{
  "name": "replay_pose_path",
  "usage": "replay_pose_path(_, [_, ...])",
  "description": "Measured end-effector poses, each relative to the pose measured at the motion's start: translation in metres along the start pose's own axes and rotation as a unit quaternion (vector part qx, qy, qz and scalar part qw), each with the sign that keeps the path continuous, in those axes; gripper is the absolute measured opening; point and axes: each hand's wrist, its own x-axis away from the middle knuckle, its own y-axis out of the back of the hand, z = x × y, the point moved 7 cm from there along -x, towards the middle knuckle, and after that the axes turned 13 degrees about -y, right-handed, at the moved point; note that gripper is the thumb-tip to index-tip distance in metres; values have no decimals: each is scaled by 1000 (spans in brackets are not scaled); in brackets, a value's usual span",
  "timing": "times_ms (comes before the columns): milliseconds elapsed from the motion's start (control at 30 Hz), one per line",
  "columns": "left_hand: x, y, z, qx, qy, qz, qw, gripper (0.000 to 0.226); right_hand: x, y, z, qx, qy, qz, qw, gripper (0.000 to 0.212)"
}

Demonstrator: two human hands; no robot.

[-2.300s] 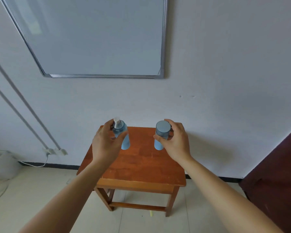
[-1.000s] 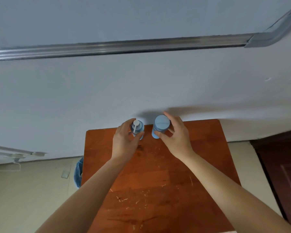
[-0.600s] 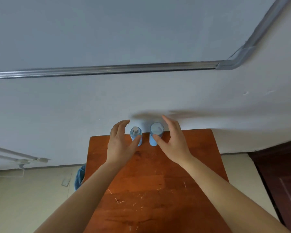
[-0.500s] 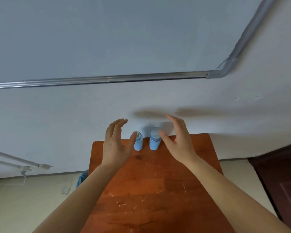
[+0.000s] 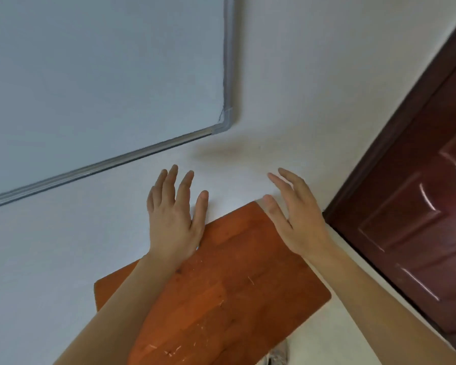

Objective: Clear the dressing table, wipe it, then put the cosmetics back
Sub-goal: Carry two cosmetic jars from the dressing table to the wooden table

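Observation:
The orange-brown wooden dressing table fills the lower middle of the view, tilted, with small pale scratches on its top. My left hand hovers over its far left edge with fingers straight and spread, holding nothing. My right hand hovers over the table's far right corner, fingers also straight and empty. The two blue cosmetic bottles are not visible; my left hand and forearm may hide the spot where they stood.
A white wall stands right behind the table. A mirror with a silver frame hangs on it at the upper left. A dark red door runs down the right side. Pale floor shows at the bottom right.
Both hands let go of the two blue bottles at the table's back edge and opened. The view then swung right, bringing in the door; the bottles dropped out of sight.

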Motion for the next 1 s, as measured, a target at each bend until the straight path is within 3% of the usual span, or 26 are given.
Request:
replay_pose_path(233, [-38,-73,-183,78,-146,104,981,62,103,163,-114,158,-144,-157,964,57])
replay_pose_path(467, [-5,-95,-427,137,-315,130,930,64,269,326,-210,204,-274,-281,897,61])
replay_pose_path(767, [130,-121,-747,251,-444,145,848,61,533,485,-339,237,-421,-336,808,62])
replay_pose_path(1000, [209,-144,-922,299,-543,186,762,59,659,565,-406,255,-484,-381,746,62])
